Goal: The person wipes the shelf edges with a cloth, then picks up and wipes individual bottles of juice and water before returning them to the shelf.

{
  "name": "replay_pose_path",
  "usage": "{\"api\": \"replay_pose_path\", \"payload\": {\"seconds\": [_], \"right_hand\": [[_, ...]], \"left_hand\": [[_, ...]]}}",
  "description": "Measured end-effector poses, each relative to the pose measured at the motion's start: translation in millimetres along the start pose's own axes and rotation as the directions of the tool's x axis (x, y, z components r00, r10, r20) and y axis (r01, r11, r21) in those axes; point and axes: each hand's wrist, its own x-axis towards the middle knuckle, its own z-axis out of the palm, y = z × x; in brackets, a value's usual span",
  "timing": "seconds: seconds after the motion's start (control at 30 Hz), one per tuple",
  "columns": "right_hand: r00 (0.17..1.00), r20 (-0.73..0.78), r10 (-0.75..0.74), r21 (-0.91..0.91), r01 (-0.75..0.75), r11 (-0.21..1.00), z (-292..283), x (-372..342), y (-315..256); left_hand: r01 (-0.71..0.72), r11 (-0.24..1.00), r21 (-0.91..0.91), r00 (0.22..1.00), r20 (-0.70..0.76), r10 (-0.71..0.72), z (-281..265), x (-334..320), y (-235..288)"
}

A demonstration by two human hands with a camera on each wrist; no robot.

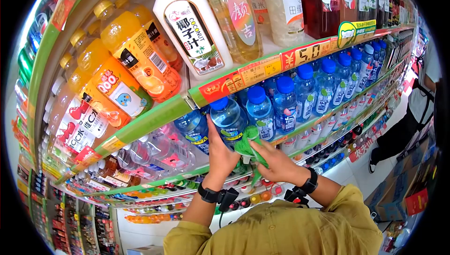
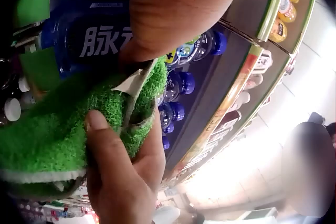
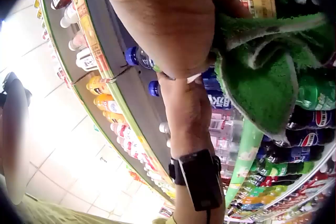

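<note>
Cloth (image 1: 249, 148), green, 1, in right hand (image 1: 277, 162); left hand (image 1: 222, 155) holds 1 bottle (image 1: 228, 120).

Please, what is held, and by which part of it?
The right hand pinches a green fuzzy cloth by its bunched folds; whether the left hand grips a blue-capped plastic bottle cannot be told.

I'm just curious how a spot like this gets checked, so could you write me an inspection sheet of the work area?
Surface: green-edged shelf, holding a row of bottles.
Job's things: green cloth, bunched up; blue-capped bottle, among similar ones.
Clutter: cartons on the floor to the right.
Hands: right hand grips the cloth; left hand touches the bottle, its grip partly hidden.
Cables: thin dark cable hanging from the left wrist unit.
Surroundings: upper shelf of drinks; another person beyond.
</note>
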Motion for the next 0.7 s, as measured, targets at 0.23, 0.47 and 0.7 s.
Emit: {"api": "replay_pose_path", "payload": {"seconds": [0.23,0.47,0.7], "right_hand": [[0.973,-0.226,-0.049,0.087,0.070,0.994,-47,-4,-12],[0.808,-0.537,-0.241,-0.241,0.127,0.962,-81,34,-28],[0.924,-0.344,-0.166,-0.390,0.020,0.921,-87,81,-37]], "left_hand": [[-0.029,0.983,0.183,0.999,-0.029,0.035,-12,-27,12],[-0.522,0.798,0.300,0.847,0.077,0.525,-14,-17,39],[-0.426,0.769,0.476,0.902,0.160,0.401,12,8,53]]}}
